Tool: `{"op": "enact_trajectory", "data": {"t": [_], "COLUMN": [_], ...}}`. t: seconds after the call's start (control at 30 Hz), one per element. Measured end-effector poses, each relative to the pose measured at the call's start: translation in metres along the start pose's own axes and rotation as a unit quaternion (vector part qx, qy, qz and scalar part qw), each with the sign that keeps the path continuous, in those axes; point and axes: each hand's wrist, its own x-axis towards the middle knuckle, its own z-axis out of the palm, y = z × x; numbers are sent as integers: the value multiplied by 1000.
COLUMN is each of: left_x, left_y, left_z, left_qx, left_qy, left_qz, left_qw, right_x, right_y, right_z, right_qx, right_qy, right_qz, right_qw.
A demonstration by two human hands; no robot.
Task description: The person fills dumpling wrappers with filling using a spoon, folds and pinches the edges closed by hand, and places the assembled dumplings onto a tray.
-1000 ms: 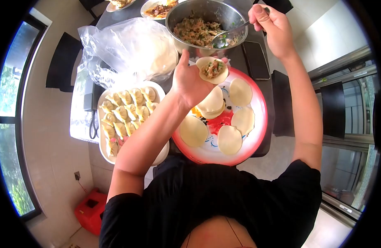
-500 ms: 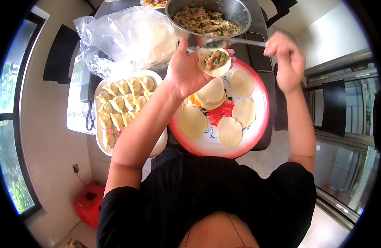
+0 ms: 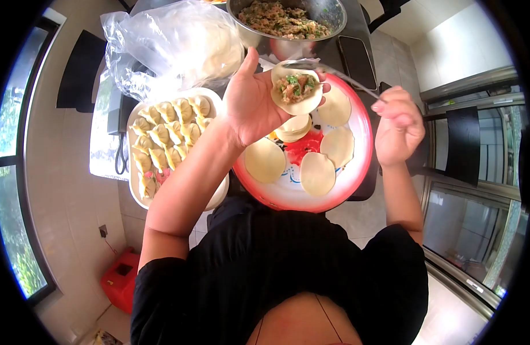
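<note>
A round dumpling wrapper (image 3: 299, 108) rests on the fingers of my left hand (image 3: 247, 103), palm up with the thumb held away. Meat filling with green bits (image 3: 296, 87) lies in the middle of the wrapper. My right hand (image 3: 400, 123) grips a thin-handled spoon (image 3: 357, 84), its far end at the wrapper's upper edge. Below both hands, a red-rimmed enamel plate (image 3: 365, 138) carries several loose wrappers (image 3: 318, 174) and a small stack of them (image 3: 293, 129). Beyond my left hand stands a metal bowl (image 3: 333, 11) of filling.
Left of the plate, a white tray (image 3: 216, 198) holds rows of folded dumplings (image 3: 159, 136), partly behind my left forearm. A clear plastic bag (image 3: 173, 43) lies behind the tray. A dark phone (image 3: 357, 62) lies right of the bowl. Black chairs (image 3: 463, 146) flank the table.
My right hand has come lower and nearer to me, tilting the spoon so its handle slopes down to the right. The filling on the wrapper looks more spread. The whole view has shifted slightly.
</note>
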Motion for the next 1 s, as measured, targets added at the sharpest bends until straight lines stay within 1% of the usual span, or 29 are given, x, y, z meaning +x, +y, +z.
{"op": "enact_trajectory", "data": {"t": [0.03,0.07,0.17,0.2,0.23,0.33,0.43,0.47,0.57,0.63,0.7,0.73,0.77,0.8,0.83,0.87,0.97,1.0], "left_x": [-3,-6,-13,-16,-18,-21,-24,-25,-26,-27,-27,-27,-28,-30,-31,-33,-41,-44], "left_y": [-1,-1,-1,-1,-2,-2,-3,-3,-4,-4,-4,-4,-5,-6,-6,-6,-4,-3], "left_z": [1,2,4,6,7,4,2,2,3,0,-4,-6,-7,-7,-7,-7,-7,-5], "left_qx": [10,15,42,58,75,55,47,48,40,23,24,25,18,13,8,5,1,4], "left_qy": [7,1,-17,-21,-25,-35,-27,-23,-22,-34,-41,-45,-38,-32,-27,-26,-14,-6], "left_qz": [-4,-5,-15,-19,-23,-27,-22,-23,-25,-28,-31,-32,-35,-38,-41,-42,-37,-32], "left_qw": [1000,1000,999,998,997,997,998,998,999,999,998,998,998,999,999,999,999,999], "right_x": [0,1,1,0,-1,-1,3,2,5,10,18,27,37,46,59,66,73,74], "right_y": [-3,-8,-13,-13,-14,-16,-20,-19,-23,-16,-6,0,8,21,32,41,60,60], "right_z": [1,0,-4,-4,-4,-3,-5,-5,-3,-6,-8,-7,-5,-2,2,5,22,24], "right_qx": [32,76,62,7,26,95,81,28,79,144,133,24,-85,-102,-233,-305,-323,-333], "right_qy": [29,35,-13,-34,-17,38,-38,-65,-35,5,80,45,10,-36,-89,-143,-246,-259], "right_qz": [8,32,43,47,53,70,45,41,56,36,31,23,14,16,-68,-96,-94,-96], "right_qw": [999,996,997,998,998,992,995,997,995,989,987,998,996,994,966,937,909,902]}}
